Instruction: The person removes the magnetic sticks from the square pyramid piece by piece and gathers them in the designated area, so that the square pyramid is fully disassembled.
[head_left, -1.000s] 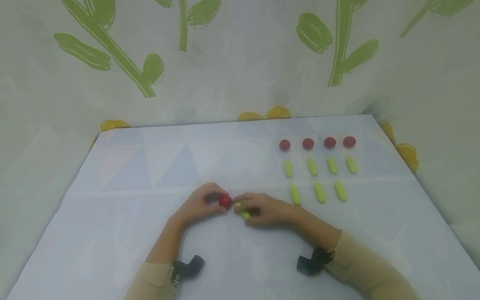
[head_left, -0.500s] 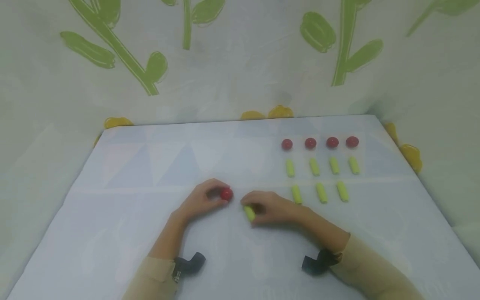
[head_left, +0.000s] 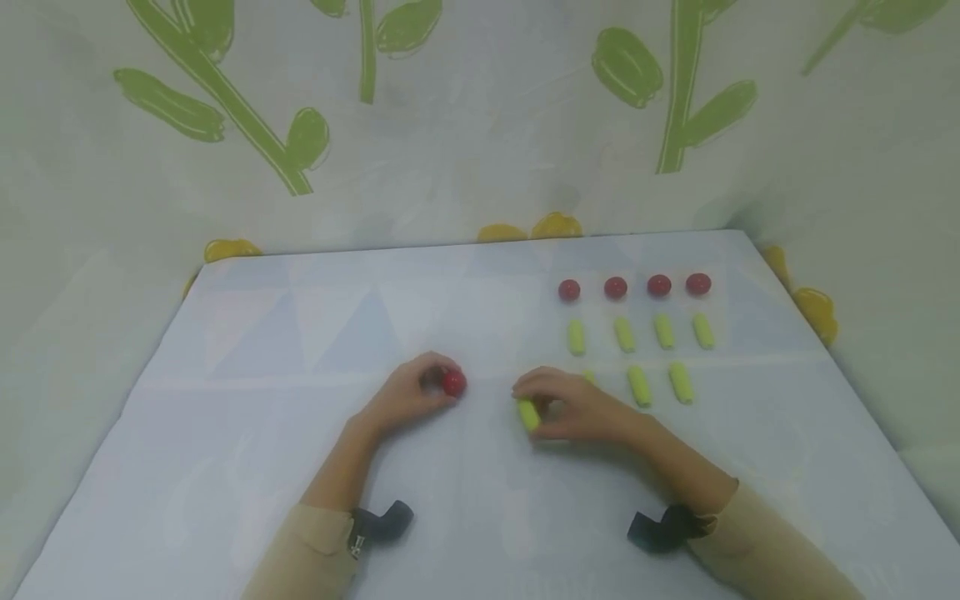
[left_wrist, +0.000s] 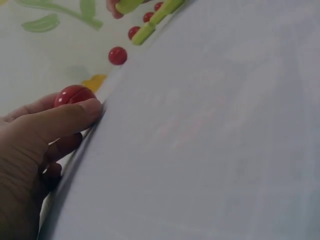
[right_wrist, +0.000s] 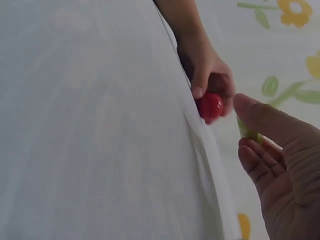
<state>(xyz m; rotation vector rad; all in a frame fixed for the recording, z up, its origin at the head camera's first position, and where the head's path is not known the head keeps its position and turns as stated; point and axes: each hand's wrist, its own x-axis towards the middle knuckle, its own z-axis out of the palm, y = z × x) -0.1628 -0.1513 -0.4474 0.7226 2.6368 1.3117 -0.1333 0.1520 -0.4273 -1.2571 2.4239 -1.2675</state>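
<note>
Near the middle of the table, my left hand [head_left: 408,393] pinches a glossy red ball [head_left: 454,383] between thumb and fingers. In the left wrist view the thumb covers the lower part of this red ball [left_wrist: 75,94]. To the right, my right hand [head_left: 581,408] holds a short yellow-green rod [head_left: 528,414] between thumb and fingertips. The rod leans, with its top end toward the left. Seen from the right wrist, much of the rod [right_wrist: 246,131] is hidden by the thumb and fingers. A gap of bare table separates the two hands.
At the back right a row of several red balls [head_left: 616,287] lies on the white table [head_left: 300,467]. Two rows of yellow-green rods [head_left: 625,335] lie in front of it. My right hand partly hides the nearer row's leftmost rod [head_left: 589,377]. A painted wall [head_left: 480,142] stands behind.
My right hand has moved right with the rod, away from the red ball. My left hand, still pinching the ball, has shifted slightly toward the back of the table.
</note>
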